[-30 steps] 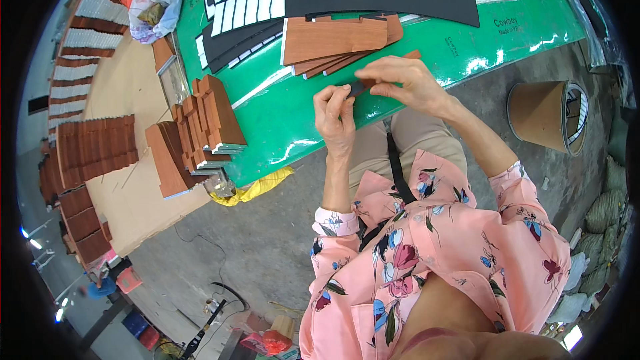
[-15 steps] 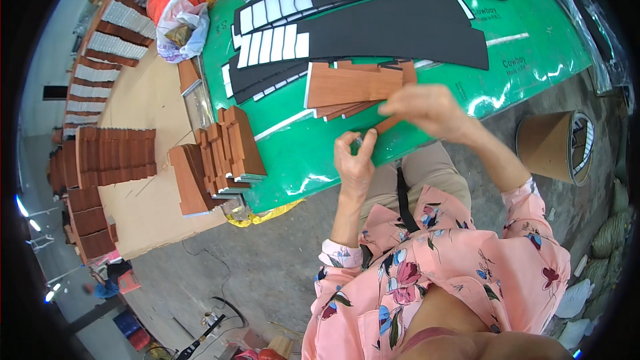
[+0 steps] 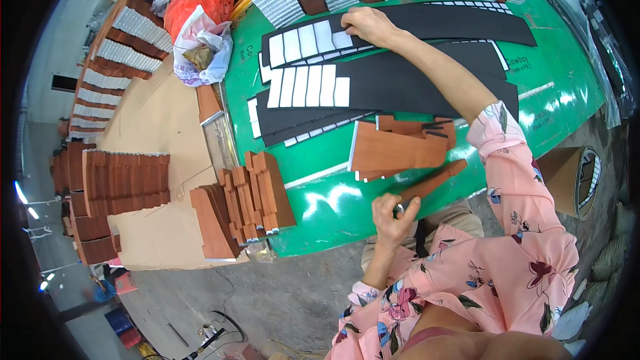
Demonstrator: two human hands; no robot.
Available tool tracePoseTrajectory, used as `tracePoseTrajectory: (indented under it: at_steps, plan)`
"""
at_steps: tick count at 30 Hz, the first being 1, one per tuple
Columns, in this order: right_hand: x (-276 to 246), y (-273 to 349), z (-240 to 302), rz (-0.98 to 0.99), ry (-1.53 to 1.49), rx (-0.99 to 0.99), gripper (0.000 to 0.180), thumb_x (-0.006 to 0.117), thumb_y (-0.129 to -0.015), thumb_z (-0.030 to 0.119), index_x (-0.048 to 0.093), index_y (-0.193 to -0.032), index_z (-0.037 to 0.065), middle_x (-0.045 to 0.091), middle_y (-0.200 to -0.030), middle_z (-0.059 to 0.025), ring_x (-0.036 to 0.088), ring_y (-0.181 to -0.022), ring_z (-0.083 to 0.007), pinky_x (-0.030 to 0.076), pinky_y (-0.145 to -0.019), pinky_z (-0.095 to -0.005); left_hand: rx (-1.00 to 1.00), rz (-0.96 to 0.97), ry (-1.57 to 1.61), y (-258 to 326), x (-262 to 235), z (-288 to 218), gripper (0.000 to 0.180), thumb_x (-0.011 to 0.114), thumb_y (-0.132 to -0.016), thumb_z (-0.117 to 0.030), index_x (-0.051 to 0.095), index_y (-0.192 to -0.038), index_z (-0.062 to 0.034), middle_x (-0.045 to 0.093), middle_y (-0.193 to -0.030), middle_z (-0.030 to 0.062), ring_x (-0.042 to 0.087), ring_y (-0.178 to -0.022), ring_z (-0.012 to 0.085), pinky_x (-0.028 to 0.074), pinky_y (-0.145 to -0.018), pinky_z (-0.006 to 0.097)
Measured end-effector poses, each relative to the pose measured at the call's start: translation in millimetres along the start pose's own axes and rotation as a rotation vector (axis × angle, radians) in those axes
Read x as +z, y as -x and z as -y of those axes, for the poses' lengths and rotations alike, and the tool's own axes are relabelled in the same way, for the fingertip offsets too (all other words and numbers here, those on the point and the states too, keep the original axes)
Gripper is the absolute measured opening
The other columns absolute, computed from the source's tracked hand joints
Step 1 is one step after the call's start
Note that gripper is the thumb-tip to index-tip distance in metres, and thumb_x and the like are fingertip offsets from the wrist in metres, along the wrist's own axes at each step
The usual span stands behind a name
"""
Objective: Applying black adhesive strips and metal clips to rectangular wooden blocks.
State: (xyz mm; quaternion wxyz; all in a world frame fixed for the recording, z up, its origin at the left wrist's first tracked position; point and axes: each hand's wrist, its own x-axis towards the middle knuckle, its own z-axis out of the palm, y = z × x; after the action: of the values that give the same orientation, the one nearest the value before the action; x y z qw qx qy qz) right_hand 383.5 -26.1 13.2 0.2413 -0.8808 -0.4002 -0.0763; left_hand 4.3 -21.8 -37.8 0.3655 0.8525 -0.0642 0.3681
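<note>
My left hand [image 3: 395,219], near the table's front edge, is closed round the near end of a slim wood-brown piece [image 3: 437,183], tilted up to the right. A small dark, shiny thing shows at its fingers; I cannot make out what it is. At the far side my right hand [image 3: 371,27] reaches over a curved black strip [image 3: 460,23], its fingers pinched at the last white rectangle [image 3: 341,40] of a row. Between the hands lies a loose stack of wood-brown boards [image 3: 397,147], with small black bars [image 3: 437,129] on its right end.
A second black sheet [image 3: 413,87] with white rectangles lies on the green table cover [image 3: 320,203]. Upright brown blocks [image 3: 273,190] stand at the left. Behind are red [image 3: 200,0] and white plastic bags [image 3: 200,40]. A round brown bin [image 3: 563,177] stands on the floor at right.
My right hand has left the brown piece by my left hand and moved far forward to the white rectangles. My left hand keeps the brown piece. The whole view has shifted.
</note>
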Motion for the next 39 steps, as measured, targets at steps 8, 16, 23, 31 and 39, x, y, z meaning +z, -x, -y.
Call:
tracePoseTrajectory:
  at_steps: [8,16,23,31,39]
  plan:
    - [39,-26,-18,0.066,0.373,-0.199,0.010,0.060,-0.074,0.006,0.059,-0.078,-0.003,0.060,-0.080,-0.0165,0.061,-0.081,-0.0322,0.051,-0.070,-0.0403,-0.033,0.076,0.036,0,-5,4,0.032,0.075,-0.062,-0.003,0.066,-0.089,-0.0174,0.047,-0.092,0.0084,0.052,-0.080,0.0270,0.041,-0.065,0.039]
    - [32,-26,-21,-0.022,0.394,-0.362,0.011,0.053,-0.077,0.005,0.060,-0.076,-0.003,0.061,-0.079,-0.0163,0.063,-0.077,-0.0313,0.052,-0.068,-0.0400,-0.021,0.096,0.039,1,-7,3,0.034,0.076,-0.062,-0.004,0.065,-0.091,-0.0189,0.047,-0.094,0.0080,0.053,-0.080,0.0266,0.041,-0.068,0.039]
    - [-19,22,-6,0.109,-0.874,0.468,0.031,0.048,-0.095,0.027,0.056,-0.104,-0.001,0.064,-0.089,-0.0097,0.063,-0.077,-0.0132,0.052,-0.075,-0.0243,0.021,-0.017,0.027,2,4,5,0.035,0.071,-0.062,-0.003,0.067,-0.094,-0.0169,0.048,-0.093,0.0082,0.052,-0.081,0.0258,0.041,-0.062,0.037]
    - [-131,198,53,0.125,-1.266,0.544,0.033,0.052,-0.094,0.020,0.052,-0.117,-0.004,0.059,-0.101,-0.0073,0.059,-0.089,-0.0126,0.052,-0.078,-0.0272,-0.108,0.039,0.058,-14,-15,2,0.027,0.064,-0.070,0.007,0.067,-0.093,-0.0054,0.057,-0.094,0.0133,0.057,-0.087,0.0280,0.047,-0.073,0.035]
    - [-133,328,94,0.093,-0.844,0.393,0.021,0.066,-0.079,0.007,0.066,-0.100,0.004,0.062,-0.089,-0.0035,0.057,-0.077,-0.0120,0.046,-0.066,-0.0259,0.022,-0.038,-0.331,-14,-29,-13,0.034,0.063,-0.071,0.007,0.068,-0.100,-0.0111,0.057,-0.104,0.0101,0.052,-0.101,0.0276,0.041,-0.084,0.041]
